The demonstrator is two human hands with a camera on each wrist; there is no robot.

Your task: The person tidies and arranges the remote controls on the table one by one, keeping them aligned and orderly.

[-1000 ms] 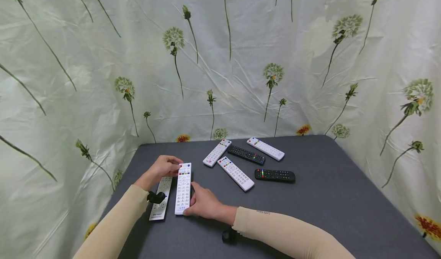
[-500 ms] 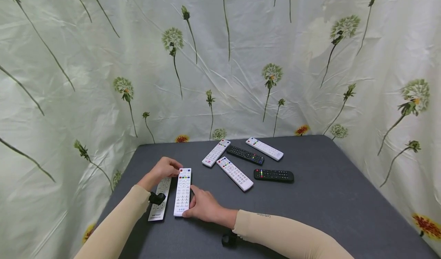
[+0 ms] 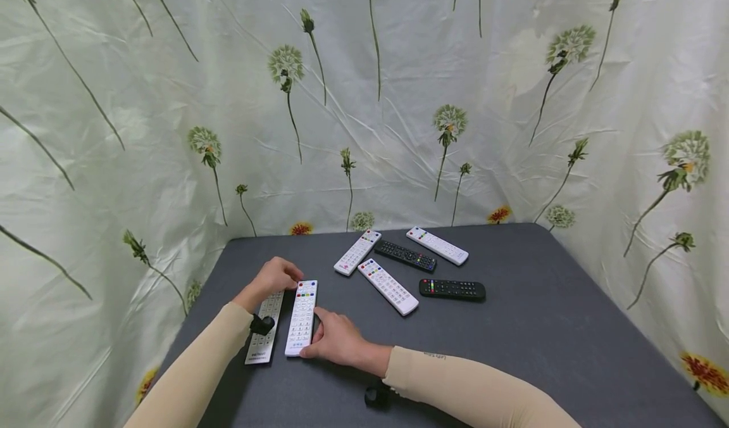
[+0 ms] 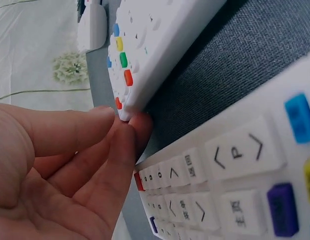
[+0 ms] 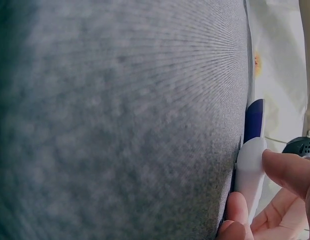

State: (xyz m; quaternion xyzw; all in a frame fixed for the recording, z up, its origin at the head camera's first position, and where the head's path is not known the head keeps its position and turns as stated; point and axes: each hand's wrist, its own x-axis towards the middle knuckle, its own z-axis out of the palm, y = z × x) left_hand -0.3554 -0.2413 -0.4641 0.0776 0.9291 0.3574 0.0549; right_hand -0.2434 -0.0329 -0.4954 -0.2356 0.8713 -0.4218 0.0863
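A white remote control [image 3: 301, 319] with coloured buttons near its far end lies between my two hands. My left hand [image 3: 274, 278] holds its far left corner with the fingertips; in the left wrist view, the thumb and fingers meet around that corner [image 4: 126, 107]. My right hand [image 3: 340, 337] grips the near right part, thumb at the near end; the right wrist view has the thumb and fingers around the remote's white end [image 5: 251, 165]. Just left lies a second white remote [image 3: 263, 342], roughly parallel, partly hidden beneath my left hand and wrist.
On the dark grey table [image 3: 512, 365], farther back, lie a white remote [image 3: 357, 252], another white remote [image 3: 388, 287] and a third [image 3: 437, 245]. Among them are a black remote [image 3: 405, 255] and a second black one [image 3: 452, 289]. A flowered curtain [image 3: 364, 124] hangs behind.
The held remote's far end has come down and nearer to me. Its near end has shifted slightly left, both hands moving with it. The other remotes stay put.
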